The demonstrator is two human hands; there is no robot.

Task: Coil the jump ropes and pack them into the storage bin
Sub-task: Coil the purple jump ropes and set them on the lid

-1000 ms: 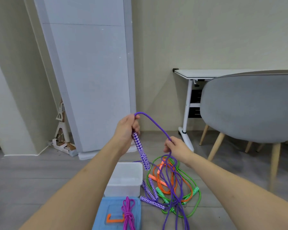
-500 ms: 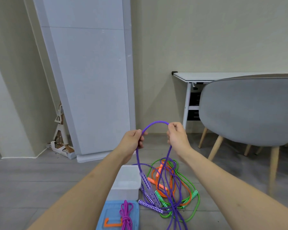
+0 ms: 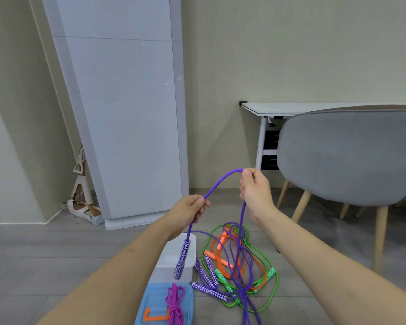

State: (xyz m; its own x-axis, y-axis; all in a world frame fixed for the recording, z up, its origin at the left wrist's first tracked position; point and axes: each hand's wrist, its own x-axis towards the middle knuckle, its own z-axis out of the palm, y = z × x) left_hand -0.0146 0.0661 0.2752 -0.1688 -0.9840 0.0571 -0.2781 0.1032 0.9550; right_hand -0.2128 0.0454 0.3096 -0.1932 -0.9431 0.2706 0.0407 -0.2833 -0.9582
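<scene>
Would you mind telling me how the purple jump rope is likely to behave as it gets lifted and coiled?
Probably floppy: the purple jump rope sags between the left hand and right hand. Its handle dangles and may swing. It may snag the floor tangle.

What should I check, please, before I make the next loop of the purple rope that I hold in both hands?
1. Left hand grips the purple braided jump rope just above its hanging end: ok.
2. Right hand pinches the same rope higher up, with an arch between the hands: ok.
3. Purple-and-white patterned handle hangs free over the white plastic storage bin: ok.
4. Remaining purple rope runs down into the green and orange rope pile on the floor, free of tangles: cannot tell.
5. Bin open and has room: cannot tell.
6. Blue plastic lid beside the bin carries a coiled magenta rope: ok.
</scene>
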